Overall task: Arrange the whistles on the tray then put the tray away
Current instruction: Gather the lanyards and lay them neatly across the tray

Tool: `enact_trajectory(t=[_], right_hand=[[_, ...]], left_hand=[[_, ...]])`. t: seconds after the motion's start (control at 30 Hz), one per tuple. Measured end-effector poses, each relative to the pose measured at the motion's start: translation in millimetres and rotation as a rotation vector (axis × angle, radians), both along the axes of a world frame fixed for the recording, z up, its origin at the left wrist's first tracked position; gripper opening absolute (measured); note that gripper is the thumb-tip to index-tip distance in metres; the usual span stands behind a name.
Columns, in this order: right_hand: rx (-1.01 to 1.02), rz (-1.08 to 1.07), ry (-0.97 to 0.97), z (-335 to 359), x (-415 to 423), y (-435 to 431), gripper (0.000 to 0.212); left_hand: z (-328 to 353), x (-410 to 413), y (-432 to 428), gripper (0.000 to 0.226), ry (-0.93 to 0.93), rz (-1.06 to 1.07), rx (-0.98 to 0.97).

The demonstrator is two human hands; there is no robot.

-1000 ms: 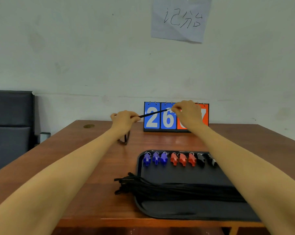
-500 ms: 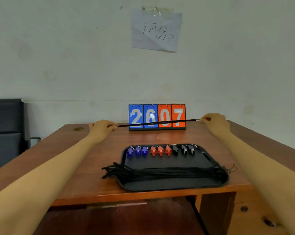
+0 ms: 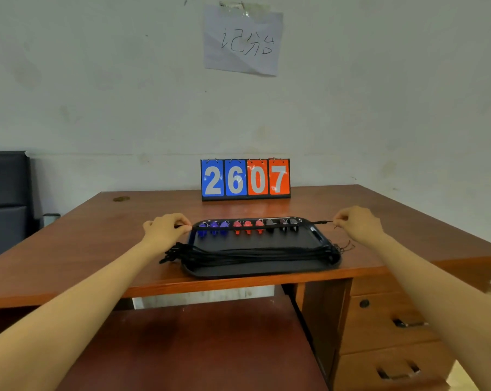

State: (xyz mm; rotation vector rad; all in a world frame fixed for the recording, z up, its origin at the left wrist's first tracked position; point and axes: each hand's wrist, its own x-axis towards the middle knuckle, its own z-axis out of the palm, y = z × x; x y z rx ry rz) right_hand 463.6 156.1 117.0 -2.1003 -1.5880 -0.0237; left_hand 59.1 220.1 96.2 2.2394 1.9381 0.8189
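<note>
Whistles (image 3: 247, 227): nine in a row along the far edge of the tray, three blue, three red, three black.
Tray (image 3: 255, 270): black, on the desk's near edge, in front of the scoreboard.
Lanyard (image 3: 262, 226): black cord stretched taut across the whistle row.
Left hand (image 3: 165, 230): at the tray's left edge, fingers pinching one cord end.
Right hand (image 3: 357, 224): past the tray's right edge, fingers pinching the other end.
Cord bundle (image 3: 250, 253): black cords lying across the tray's middle.
Scoreboard (image 3: 245, 179): behind the tray, reads 2607.

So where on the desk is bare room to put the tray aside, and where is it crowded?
Bare wood lies left of the tray, behind the left hand, up to the brass grommet. More lies right of the right hand and beside the scoreboard. Crowded: the tray's far edge with the whistles under the stretched lanyard, and the lanyard bundle.
</note>
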Motion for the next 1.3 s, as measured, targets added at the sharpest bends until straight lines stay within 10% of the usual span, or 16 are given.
enact_trajectory(t=[1.3], right_hand=[[-0.404, 0.276, -0.454, -36.5, -26.9, -8.4, 0.042]], left_hand=[[-23.4, 23.2, -36.3, 0.046, 0.528, -0.215, -0.096]])
